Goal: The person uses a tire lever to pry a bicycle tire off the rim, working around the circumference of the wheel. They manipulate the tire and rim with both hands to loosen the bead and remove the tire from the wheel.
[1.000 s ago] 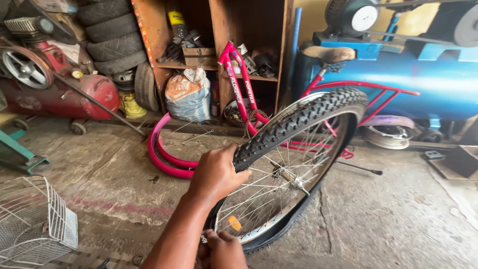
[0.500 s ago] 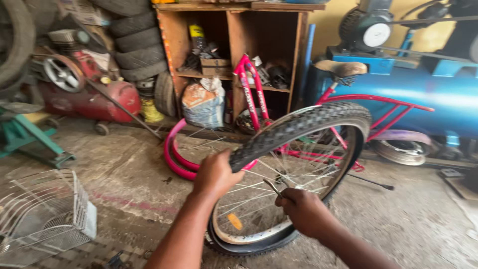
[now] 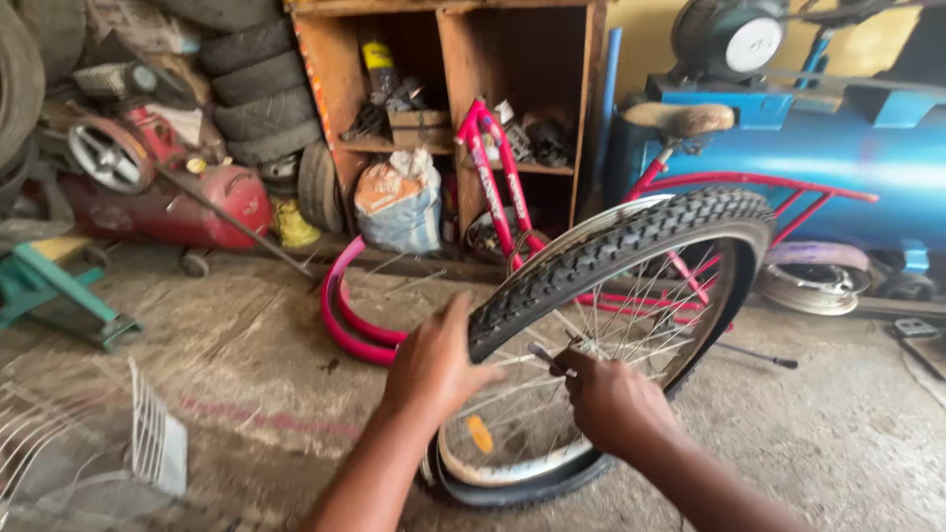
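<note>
I'm looking at a cracked grey concrete floor (image 3: 236, 345), an open wooden shelf cabinet (image 3: 448, 59) and a yellow wall (image 3: 650, 39) behind.

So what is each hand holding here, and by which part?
The left hand grips the bicycle wheel by its black tyre, near the top. The right hand holds the axle end at the hub.

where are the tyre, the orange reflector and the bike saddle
tyre (image 3: 631, 246), head view, knobbly tread near the top
orange reflector (image 3: 480, 434), head view, its middle, among the spokes
bike saddle (image 3: 680, 118), head view, tan top
</note>
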Demonstrator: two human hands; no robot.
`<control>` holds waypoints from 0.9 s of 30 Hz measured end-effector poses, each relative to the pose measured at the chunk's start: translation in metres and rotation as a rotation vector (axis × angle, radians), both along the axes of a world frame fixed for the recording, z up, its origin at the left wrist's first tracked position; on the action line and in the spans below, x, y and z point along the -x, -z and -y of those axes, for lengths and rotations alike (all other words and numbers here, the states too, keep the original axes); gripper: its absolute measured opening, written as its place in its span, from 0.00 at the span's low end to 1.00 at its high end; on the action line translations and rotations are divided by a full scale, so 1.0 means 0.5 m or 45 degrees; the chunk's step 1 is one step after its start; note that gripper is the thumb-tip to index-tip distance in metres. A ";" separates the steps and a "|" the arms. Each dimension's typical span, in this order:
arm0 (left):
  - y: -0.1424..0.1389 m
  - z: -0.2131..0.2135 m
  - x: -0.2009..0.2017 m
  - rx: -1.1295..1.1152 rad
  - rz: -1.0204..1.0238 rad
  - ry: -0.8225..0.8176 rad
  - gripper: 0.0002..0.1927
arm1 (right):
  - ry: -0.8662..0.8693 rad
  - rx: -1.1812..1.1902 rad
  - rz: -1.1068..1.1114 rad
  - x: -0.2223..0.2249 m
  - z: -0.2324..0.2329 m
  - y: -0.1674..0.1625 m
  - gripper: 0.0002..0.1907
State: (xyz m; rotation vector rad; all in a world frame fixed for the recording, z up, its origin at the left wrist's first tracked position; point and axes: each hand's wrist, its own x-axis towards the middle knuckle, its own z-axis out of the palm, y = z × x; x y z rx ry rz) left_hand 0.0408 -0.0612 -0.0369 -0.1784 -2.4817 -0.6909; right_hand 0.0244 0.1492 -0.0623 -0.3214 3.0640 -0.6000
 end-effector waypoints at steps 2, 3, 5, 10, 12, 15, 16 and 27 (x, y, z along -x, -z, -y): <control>0.026 0.008 0.013 -0.145 0.117 -0.217 0.41 | 0.018 0.007 -0.029 0.016 0.014 0.006 0.16; 0.037 0.010 0.023 -0.154 0.076 -0.226 0.33 | 0.009 0.018 -0.060 0.022 0.022 0.008 0.16; 0.051 0.018 0.043 -0.167 -0.005 -0.256 0.18 | -0.031 0.067 -0.130 0.029 0.040 0.013 0.15; 0.052 0.039 0.063 -0.202 -0.052 -0.107 0.15 | -0.026 0.095 -0.142 0.046 0.076 0.014 0.17; 0.045 0.040 0.061 -0.217 0.022 -0.103 0.14 | 0.003 0.121 -0.117 0.057 0.084 0.011 0.16; 0.034 0.033 0.059 -0.228 0.141 -0.119 0.13 | -0.008 0.287 -0.145 0.072 0.087 0.007 0.16; 0.032 0.030 0.058 -0.217 0.134 -0.115 0.14 | -0.019 0.365 -0.161 0.075 0.086 0.006 0.16; 0.023 0.013 0.049 -0.195 -0.003 -0.012 0.13 | -0.058 0.417 -0.066 0.059 0.071 0.002 0.13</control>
